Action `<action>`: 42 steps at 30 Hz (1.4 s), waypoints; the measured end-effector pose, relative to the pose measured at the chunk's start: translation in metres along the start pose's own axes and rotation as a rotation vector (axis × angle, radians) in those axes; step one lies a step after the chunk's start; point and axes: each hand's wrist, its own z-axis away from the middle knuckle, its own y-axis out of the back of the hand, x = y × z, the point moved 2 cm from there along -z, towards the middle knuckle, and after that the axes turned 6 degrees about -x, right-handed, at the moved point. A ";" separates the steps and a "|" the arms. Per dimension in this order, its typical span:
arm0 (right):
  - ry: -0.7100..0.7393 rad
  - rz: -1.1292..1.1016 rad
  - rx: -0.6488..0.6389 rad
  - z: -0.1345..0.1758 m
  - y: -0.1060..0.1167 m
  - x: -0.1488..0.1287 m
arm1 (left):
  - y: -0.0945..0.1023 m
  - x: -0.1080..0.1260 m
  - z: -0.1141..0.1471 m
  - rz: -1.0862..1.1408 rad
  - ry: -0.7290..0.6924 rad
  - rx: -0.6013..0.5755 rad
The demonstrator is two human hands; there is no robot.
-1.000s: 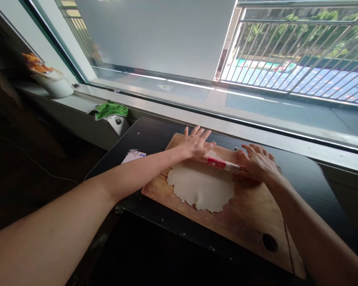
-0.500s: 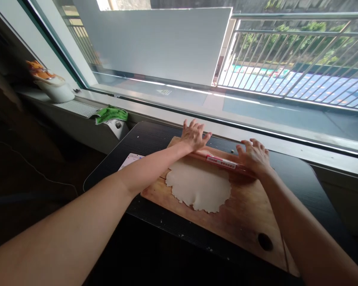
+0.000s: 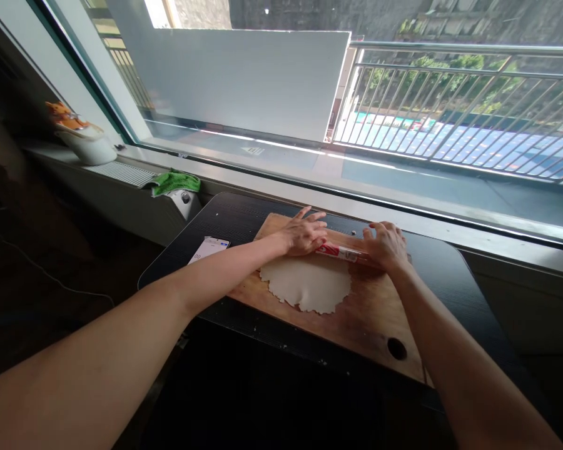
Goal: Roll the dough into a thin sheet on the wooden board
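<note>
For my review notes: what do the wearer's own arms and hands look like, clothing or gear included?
Both the left hand and the right hand are gloveless. The wrists show no watch or bracelet, and no sleeves show on the arms. Fine details, such as rings, are too small to judge.

A rolling pin point(image 3: 338, 251) lies over flattened dough point(image 3: 309, 284).

I see a way in over the bare wood of the cutting board point(image 3: 370, 309), between the dough sheet point(image 3: 307, 289) and the right forearm point(image 3: 431, 325). The rolling pin point(image 3: 340, 251), with the left hand point(image 3: 304, 235) and right hand point(image 3: 385, 244) on it, bars the far side; the left forearm point(image 3: 225, 272) blocks the near side of the phone point(image 3: 211, 246).
</note>
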 end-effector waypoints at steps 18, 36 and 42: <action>0.133 0.132 -0.145 -0.008 0.004 -0.013 | 0.002 -0.014 -0.033 0.130 0.459 -0.157; -0.044 0.081 -0.144 -0.013 0.004 -0.007 | -0.001 -0.038 -0.062 0.200 0.585 -0.236; 0.222 0.163 -0.061 0.049 -0.004 -0.004 | -0.009 -0.008 -0.012 0.171 0.447 -0.153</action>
